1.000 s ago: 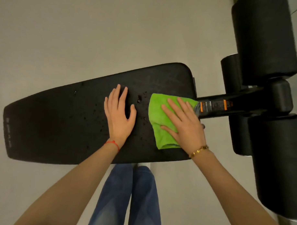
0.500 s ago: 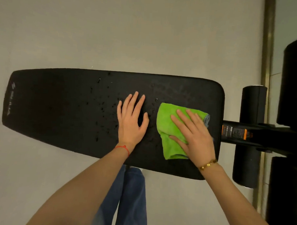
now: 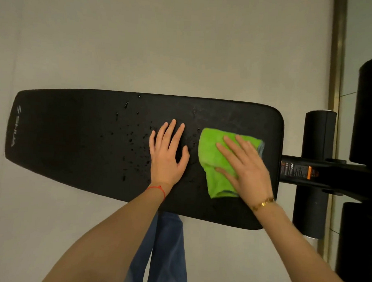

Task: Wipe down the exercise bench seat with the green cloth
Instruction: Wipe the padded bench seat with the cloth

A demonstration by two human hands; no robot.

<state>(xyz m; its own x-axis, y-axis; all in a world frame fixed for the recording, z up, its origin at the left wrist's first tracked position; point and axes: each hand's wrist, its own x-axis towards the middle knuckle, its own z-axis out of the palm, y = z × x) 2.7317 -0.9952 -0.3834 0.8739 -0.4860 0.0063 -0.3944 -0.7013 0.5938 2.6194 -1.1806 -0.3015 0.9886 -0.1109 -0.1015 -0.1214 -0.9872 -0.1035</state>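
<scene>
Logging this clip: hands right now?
Left hand: open, flat on the bench seat.
Right hand: open, flat on the green cloth.

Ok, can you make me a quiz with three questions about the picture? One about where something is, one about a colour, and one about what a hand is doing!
1. Where do the water drops lie?
A. left of the left hand
B. on the floor
C. on the cloth

2. What colour is the string on the left wrist?
A. blue
B. red
C. white

3. What is the right hand doing?
A. hanging in the air
B. gripping the post
C. pressing flat on the green cloth

Answers:
1 A, drops dot the bench seat beside the left hand.
2 B, the red string circles that wrist.
3 C, its spread fingers cover the cloth.
</scene>
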